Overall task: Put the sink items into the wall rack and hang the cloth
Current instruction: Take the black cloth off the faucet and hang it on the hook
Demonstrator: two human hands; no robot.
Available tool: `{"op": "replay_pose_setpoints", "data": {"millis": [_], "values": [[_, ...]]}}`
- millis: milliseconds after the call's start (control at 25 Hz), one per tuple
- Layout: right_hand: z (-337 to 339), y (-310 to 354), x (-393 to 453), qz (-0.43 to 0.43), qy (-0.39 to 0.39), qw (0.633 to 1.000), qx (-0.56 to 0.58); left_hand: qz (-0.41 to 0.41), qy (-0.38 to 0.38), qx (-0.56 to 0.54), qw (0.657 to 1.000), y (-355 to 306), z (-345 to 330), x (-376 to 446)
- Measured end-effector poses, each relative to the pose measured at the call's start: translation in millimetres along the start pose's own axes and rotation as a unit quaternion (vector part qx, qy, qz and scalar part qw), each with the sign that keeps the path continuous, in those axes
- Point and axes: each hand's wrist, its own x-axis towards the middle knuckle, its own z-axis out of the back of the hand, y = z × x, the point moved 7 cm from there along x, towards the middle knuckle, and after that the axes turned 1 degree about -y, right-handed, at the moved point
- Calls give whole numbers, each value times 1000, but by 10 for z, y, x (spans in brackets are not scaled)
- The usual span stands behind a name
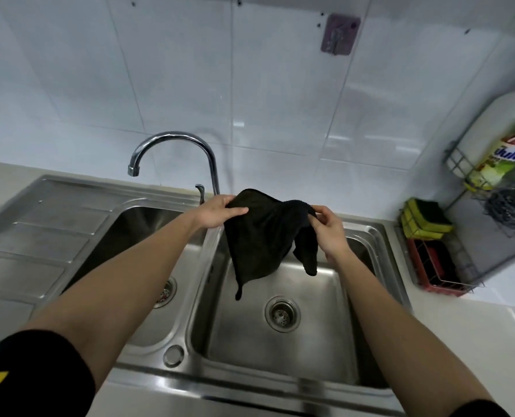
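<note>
A black cloth (pixel 262 236) hangs over the right sink basin (pixel 280 350), held up by both hands. My left hand (pixel 217 212) pinches its top left edge, and my right hand (pixel 330 230) grips a bunched top right corner. A purple wall hook (pixel 339 34) is stuck on the white tiles above. The wire wall rack (pixel 457 167) at the right holds a dish soap bottle (pixel 502 152), a steel scourer (pixel 511 206) and yellow-green sponges (pixel 424 218).
A curved chrome tap (pixel 175 152) rises behind the divider between the two basins. The left basin (pixel 148 236) and a ribbed drainboard (pixel 34 245) lie to the left. A red wire basket (pixel 436 269) sits on the counter under the rack.
</note>
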Motion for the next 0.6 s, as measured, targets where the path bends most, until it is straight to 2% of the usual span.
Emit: {"op": "replay_pose_setpoints", "data": {"millis": [200,360,480,600], "values": [[445,-77,-60,-16,11,1000,3,-45,-32,-125,991,-499,-441,32],[673,-131,-175,-27,69,997,-37,-88,-74,-119,986,-1022,-745,125],[776,-94,-253,-30,113,991,-63,-100,-45,-107,988,-1365,-1067,192],[763,118,-280,11,191,980,-61,-115,-11,-63,991,-1609,-1340,256]]}}
